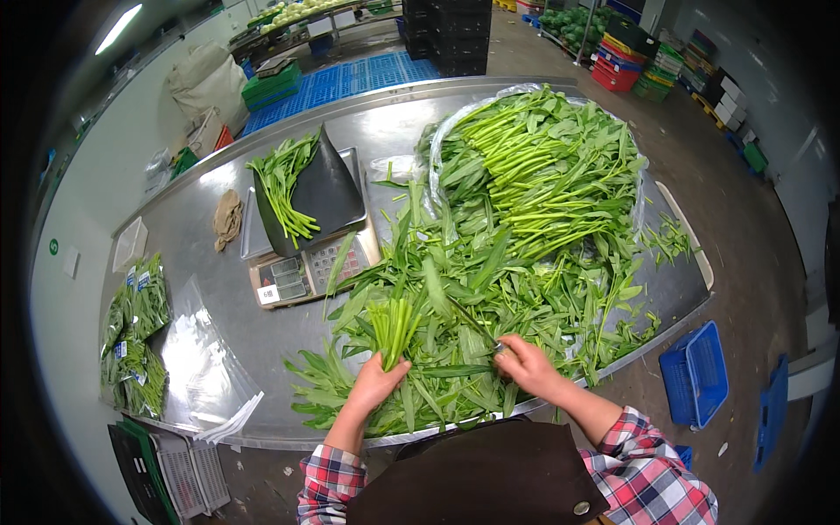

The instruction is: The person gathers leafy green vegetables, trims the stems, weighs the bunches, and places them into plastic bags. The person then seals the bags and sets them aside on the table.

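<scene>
My left hand (377, 384) grips a bunch of green-stemmed leafy vegetables (392, 328), its stem ends pointing away from me. To the right, my right hand (525, 367) is closed around the handle of a knife (474, 319), whose blade points up and left over the leaves. Loose leaves (453, 387) cover the table under and around both hands. Beyond them, a large heap of the same greens (538, 177) lies in a clear plastic bag (436, 151), stems mostly side by side. A smaller bunch (283, 187) rests in a black curved tray (331, 190) on a digital scale (312, 266).
The steel table (262, 354) holds packed bags of greens (134, 328), flat clear plastic bags (210, 361), a brown cloth (227, 220) and a small white container (130, 244). A blue crate (695, 374) stands on the floor at right; folded crates (177, 476) stand at lower left.
</scene>
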Tool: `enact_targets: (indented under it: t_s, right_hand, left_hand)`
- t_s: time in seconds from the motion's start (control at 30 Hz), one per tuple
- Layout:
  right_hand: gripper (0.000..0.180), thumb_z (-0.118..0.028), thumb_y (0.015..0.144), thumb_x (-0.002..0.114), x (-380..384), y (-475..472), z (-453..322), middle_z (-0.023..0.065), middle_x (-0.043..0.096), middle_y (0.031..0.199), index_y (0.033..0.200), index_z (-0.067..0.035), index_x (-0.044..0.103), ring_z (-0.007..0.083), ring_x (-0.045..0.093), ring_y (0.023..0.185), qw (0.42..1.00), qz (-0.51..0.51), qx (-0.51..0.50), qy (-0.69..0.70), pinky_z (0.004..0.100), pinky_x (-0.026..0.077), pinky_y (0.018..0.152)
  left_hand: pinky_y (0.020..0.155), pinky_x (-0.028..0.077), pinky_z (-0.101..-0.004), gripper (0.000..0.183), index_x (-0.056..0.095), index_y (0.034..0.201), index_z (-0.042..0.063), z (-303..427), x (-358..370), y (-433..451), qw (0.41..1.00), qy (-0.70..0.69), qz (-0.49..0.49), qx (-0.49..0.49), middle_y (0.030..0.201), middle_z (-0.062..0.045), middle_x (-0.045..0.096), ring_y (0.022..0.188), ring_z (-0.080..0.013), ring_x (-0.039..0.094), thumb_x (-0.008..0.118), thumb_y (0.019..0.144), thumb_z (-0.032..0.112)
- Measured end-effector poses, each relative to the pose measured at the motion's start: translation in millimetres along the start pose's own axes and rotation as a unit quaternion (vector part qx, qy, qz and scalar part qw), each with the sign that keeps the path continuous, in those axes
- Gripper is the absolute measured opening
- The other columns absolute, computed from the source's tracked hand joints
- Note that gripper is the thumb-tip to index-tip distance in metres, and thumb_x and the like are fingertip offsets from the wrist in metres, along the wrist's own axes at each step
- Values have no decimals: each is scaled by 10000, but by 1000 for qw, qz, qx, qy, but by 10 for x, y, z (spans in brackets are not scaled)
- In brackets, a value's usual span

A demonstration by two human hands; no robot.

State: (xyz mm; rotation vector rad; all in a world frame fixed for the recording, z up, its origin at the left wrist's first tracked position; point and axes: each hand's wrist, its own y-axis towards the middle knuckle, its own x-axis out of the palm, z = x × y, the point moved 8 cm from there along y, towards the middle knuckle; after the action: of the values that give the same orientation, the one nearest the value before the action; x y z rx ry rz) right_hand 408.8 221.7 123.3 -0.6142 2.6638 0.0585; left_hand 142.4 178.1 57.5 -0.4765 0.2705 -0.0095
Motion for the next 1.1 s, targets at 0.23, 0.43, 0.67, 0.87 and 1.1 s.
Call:
enact_targets:
  t_s: [0.23, 0.43, 0.67, 0.87, 1.1]
  right_hand:
    - [231, -199, 845, 548, 661, 331, -807, 141, 548, 751, 995, -46, 463, 329, 577, 585, 950, -23, -229, -210, 411, 478, 510]
    - [225, -237, 831, 563, 676, 586, -373, 145, 537, 775, 938, -66, 461, 333, 579, 590, 928, -48, -209, -303, 424, 492, 495]
    - [772, -352, 641, 780, 460, 585, -973, 221, 466, 1239, 1222, 27, 439, 361, 434, 1165, 931, -5, -244, -272, 432, 347, 992]
    - [581, -196, 754, 671, 1111, 893, -741, 93, 533, 1198, 1252, -14, 435, 203, 482, 1122, 907, -192, 18, 375, 335, 346, 991]
    - [493, -85, 750, 651, 885, 746, -893, 158, 556, 1163, 1210, -6, 491, 286, 516, 1122, 705, -256, 66, 658, 441, 374, 1009]
  left_hand:
    - [694, 481, -399, 275, 592, 954, 27, 438, 65, -96, 975, 193, 71, 89, 813, -180, 640, 778, -338, 619, 640, 789, 241]
    - [706, 479, -424, 236, 599, 977, 57, 685, -127, -380, 950, 216, 188, 128, 849, -202, 633, 814, -374, 608, 631, 798, 208]
    - [680, 443, -262, 160, 593, 951, 6, 1154, -488, -597, 933, -143, 254, 212, 837, -37, 599, 748, -113, 548, 610, 844, 123]
    - [1004, 342, -333, 950, 168, 1412, 23, 1896, -170, -443, 960, 41, 26, 275, 1346, -182, 383, 1255, -271, 364, 752, 688, 218]
    - [1079, 240, -375, 984, 155, 1428, 33, 875, 39, -249, 948, -12, -286, 138, 1447, -157, 260, 1331, -267, 269, 706, 733, 459]
